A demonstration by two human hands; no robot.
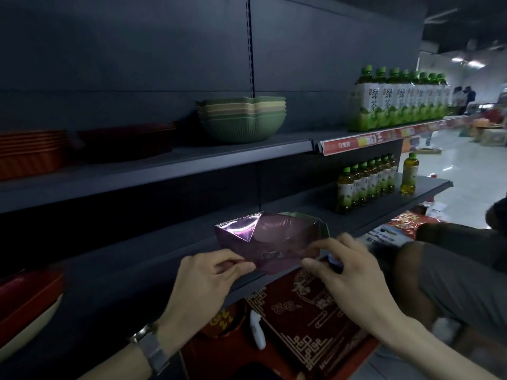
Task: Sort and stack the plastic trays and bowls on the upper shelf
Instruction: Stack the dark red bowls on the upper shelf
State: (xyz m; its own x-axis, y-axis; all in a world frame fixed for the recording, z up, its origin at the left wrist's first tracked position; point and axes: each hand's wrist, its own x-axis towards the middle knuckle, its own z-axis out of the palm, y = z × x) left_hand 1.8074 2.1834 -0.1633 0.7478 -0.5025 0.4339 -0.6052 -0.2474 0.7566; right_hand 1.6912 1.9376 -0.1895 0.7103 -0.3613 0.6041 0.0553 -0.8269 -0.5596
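A translucent purple plastic bowl (pixel 277 237) with pointed corners hangs over the lower shelf, held from both sides. My left hand (pixel 211 272) pinches its near left rim. My right hand (pixel 343 264) grips its right side, fingers curled over the edge. A green rim (pixel 299 215) shows just behind the purple bowl. On the upper shelf (pixel 192 160) stands a stack of green bowls (pixel 241 119). Left of it lie dark red trays (pixel 129 141) and a stack of orange-red trays (pixel 30 152).
Green tea bottles (pixel 397 102) fill the upper shelf's right end, smaller ones (pixel 365 185) the lower shelf. A red tray (pixel 27 300) sits at the lower left. Red patterned boxes (pixel 307 319) lie below. A person in grey (pixel 450 270) crouches at the right.
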